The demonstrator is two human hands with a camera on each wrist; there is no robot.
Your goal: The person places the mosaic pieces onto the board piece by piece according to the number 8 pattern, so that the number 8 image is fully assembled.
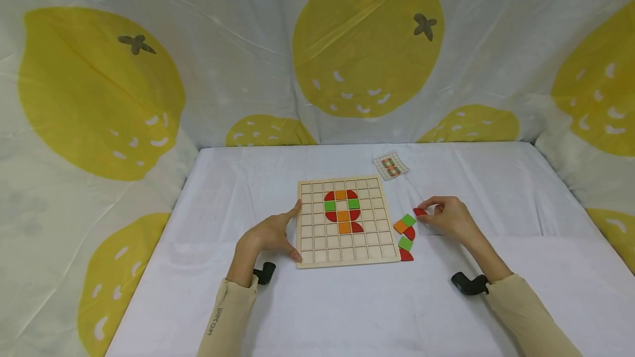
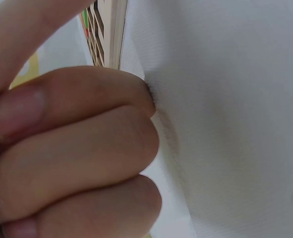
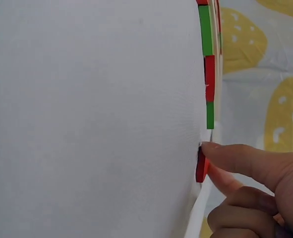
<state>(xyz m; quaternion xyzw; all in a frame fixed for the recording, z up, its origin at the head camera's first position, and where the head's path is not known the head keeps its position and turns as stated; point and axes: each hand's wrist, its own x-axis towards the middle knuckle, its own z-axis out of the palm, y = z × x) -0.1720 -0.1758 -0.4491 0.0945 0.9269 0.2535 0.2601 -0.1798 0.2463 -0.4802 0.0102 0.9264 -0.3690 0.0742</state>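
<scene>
A square wooden grid board (image 1: pixel 379 236) lies on the white cloth. Red, orange and green flat tiles sit in its middle squares, including an orange tile (image 1: pixel 344 227) beside a red quarter-round tile (image 1: pixel 356 227). My left hand (image 1: pixel 268 233) touches the board's left edge with spread thumb and index finger; its other fingers are curled in the left wrist view. To the right of the board, my right hand (image 1: pixel 448 216) pinches a small red tile (image 3: pixel 201 166) between thumb and finger, at or just above the cloth. Fingers hide part of that tile's shape.
Along the board's right side lie loose tiles: a green tile (image 1: pixel 409 220), an orange tile (image 1: pixel 400 227), a red tile (image 1: pixel 409 233), another green tile (image 1: pixel 405 243) and a red tile (image 1: pixel 406 255). Behind the board is a pattern card (image 1: pixel 390 166). A lemon-print curtain (image 1: pixel 238 59) hangs behind.
</scene>
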